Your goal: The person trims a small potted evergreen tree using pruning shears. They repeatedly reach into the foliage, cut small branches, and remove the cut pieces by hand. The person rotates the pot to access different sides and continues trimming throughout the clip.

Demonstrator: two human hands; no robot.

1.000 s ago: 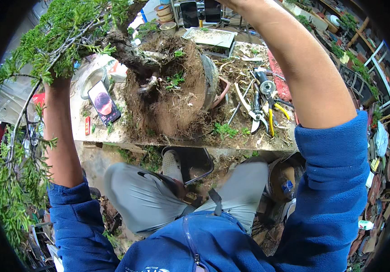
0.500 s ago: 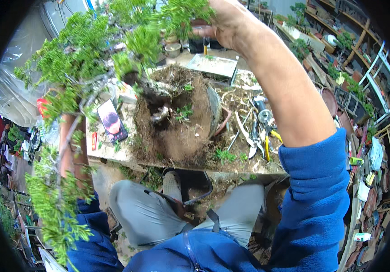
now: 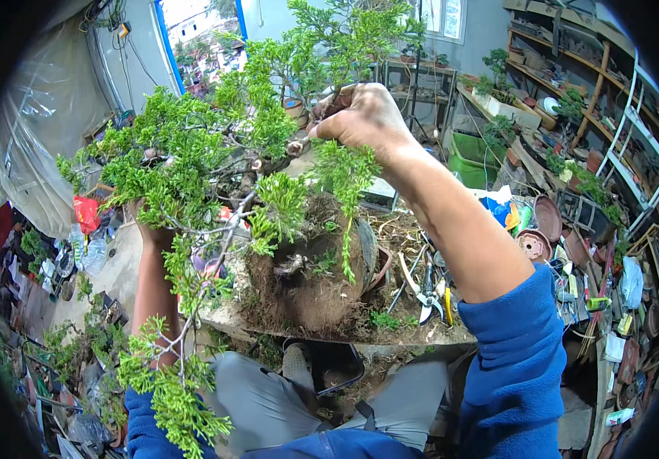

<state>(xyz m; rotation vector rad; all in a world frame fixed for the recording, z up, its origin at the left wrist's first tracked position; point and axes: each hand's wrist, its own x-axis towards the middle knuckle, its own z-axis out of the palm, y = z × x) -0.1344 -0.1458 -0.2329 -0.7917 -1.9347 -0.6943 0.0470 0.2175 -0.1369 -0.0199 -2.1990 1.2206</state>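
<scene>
Your left hand, buried in foliage low on the green juniper bonsai tree, has kept its place; whether that grip is closed, you cannot tell. The brown root ball rests on the cluttered wooden tabletop. The view has tilted up since a second ago, and your right hand now pinches an upper branch, fingers pressed together.

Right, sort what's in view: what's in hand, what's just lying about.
In hand:
- small juniper tree, right hand on an upper branch, left hand among the foliage
- its bare root ball

Lying about:
- shears
- terracotta pots
- green crate
</scene>
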